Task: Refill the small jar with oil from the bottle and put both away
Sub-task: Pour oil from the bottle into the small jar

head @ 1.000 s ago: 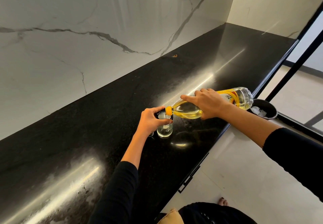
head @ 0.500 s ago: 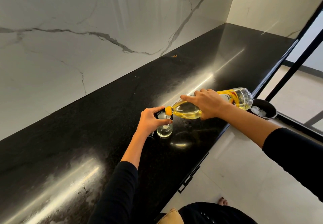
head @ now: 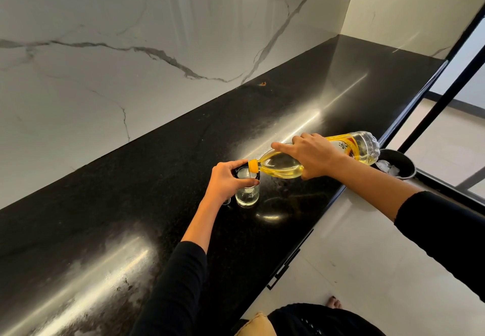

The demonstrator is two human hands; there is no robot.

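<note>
A small clear glass jar (head: 247, 196) with a dark rim stands on the black countertop (head: 136, 199). My left hand (head: 227, 179) grips the jar around its top. My right hand (head: 312, 155) holds a clear plastic oil bottle (head: 280, 167) tipped almost level, its yellow neck (head: 253, 165) right over the jar's mouth. Yellow oil fills the lower side of the bottle. A little pale liquid sits in the bottom of the jar.
A white marble wall (head: 105, 60) runs along the back of the counter. A dark round bin (head: 397, 163) with white scraps stands on the floor past the counter's front edge. Black door frames (head: 443, 104) rise at the right. A drawer handle (head: 288, 262) sits below the counter edge.
</note>
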